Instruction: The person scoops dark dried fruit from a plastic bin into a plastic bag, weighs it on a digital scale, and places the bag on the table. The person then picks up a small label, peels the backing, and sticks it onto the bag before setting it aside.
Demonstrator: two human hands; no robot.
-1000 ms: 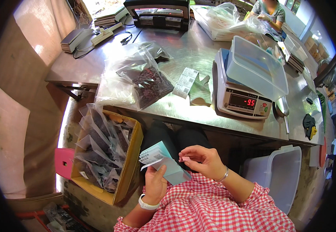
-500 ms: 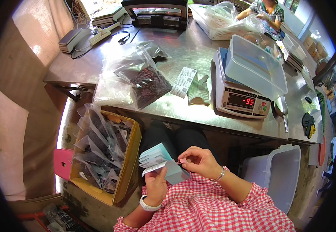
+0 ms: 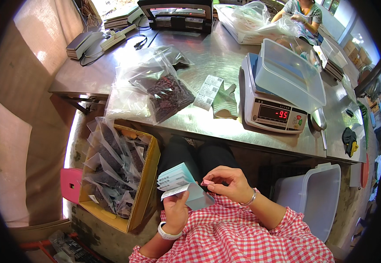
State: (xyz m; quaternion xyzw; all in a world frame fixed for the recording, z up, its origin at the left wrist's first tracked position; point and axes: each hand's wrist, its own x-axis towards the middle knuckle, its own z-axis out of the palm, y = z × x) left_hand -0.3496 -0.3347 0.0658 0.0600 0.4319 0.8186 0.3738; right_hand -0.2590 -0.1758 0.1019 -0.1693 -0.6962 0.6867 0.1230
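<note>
Label sheets point(image 3: 179, 179), pale blue with white printed faces, fan out above the person's lap, clear of the worktop point(image 3: 199, 48) and below the middle of its near edge. The left hand point(image 3: 176, 213) grips them at their lower side, thumb across the front and the other fingers behind, closed on the sheets. The right hand point(image 3: 232, 183) pinches a small pink piece point(image 3: 207, 182) between thumb and forefinger, just beside the sheets; its other fingers are loosely bent.

Near the left part of the worktop's near edge lies a clear bag of dark red dried pieces point(image 3: 171, 96). To its right are a white printed strip point(image 3: 209, 92) and a striped glove point(image 3: 225, 104), then a scale point(image 3: 278, 115) with a tilted translucent tub point(image 3: 291, 79) on it. Below the near edge, left of the knees, a cardboard box point(image 3: 146, 193) holds filled bags point(image 3: 111, 166).
</note>
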